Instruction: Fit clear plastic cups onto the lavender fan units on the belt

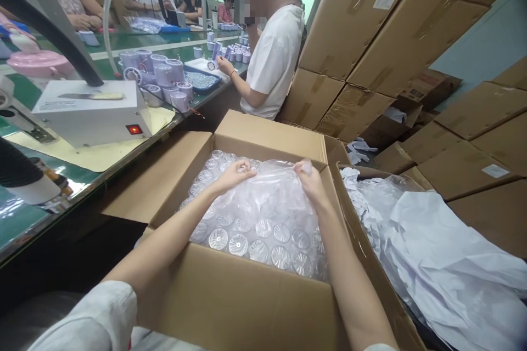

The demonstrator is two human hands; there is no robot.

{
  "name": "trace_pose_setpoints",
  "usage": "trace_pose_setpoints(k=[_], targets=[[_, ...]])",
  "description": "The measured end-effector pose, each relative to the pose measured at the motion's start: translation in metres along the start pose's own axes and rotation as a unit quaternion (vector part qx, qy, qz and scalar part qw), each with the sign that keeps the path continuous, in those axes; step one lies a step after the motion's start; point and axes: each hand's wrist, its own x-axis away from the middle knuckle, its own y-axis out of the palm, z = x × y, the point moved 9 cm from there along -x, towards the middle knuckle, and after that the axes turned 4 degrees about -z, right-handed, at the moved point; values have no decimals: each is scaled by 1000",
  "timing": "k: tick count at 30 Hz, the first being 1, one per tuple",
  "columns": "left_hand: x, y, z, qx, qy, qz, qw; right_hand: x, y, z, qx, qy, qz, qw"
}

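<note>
An open cardboard box (247, 290) stands in front of me, its flaps folded outward. Inside lie rows of clear round plastic pieces (238, 244) with radial lines. Over them spreads a crumpled clear plastic sheet (267, 192). My left hand (236, 174) pinches the sheet's far edge above the left part of the box. The right hand (308, 178) is closed on the same edge near the box's right side, with a bunch of plastic showing at its fingertips. Between the two hands the edge is drawn out.
On the left, a green workbench (102, 148) carries a grey device (90, 112), lilac cups (164, 72) and a blue tray (201, 79). A person in white (275, 49) works beside it. Stacked cartons (346, 27) and a box of crumpled white sheets (444, 241) are at right.
</note>
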Motion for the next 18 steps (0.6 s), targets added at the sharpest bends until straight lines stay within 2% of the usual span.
trace_pose_setpoints(k=[2, 4, 6, 9, 11, 12, 13, 15, 16, 18], targets=[[3, 6, -4, -17, -25, -24, 999, 1, 7, 0, 12, 3, -12, 1000], [4, 5, -9, -34, -47, -15, 998, 3, 9, -2, 32, 4, -18, 999], [5, -11, -14, -52, -64, 40, 996, 3, 2, 0, 56, 13, -14, 998], [10, -49, -25, -82, -98, 128, 984, 2, -9, 13, 85, 53, -38, 994], [16, -66, -34, -100, -127, 147, 976, 4, -5, 26, 93, 90, -97, 987], [19, -68, -37, -107, -141, 141, 974, 7, 2, 31, 91, 108, -139, 980], [23, -66, -40, -112, -154, 126, 974, 11, 11, 35, 85, 124, -185, 971], [31, -49, -45, -113, -182, 68, 974, 25, 29, 40, 65, 146, -268, 950], [36, -35, -46, -109, -195, 26, 974, 32, 35, 40, 53, 152, -294, 942], [47, -1, -47, -90, -214, -72, 970, 45, 41, 42, 33, 157, -307, 938]])
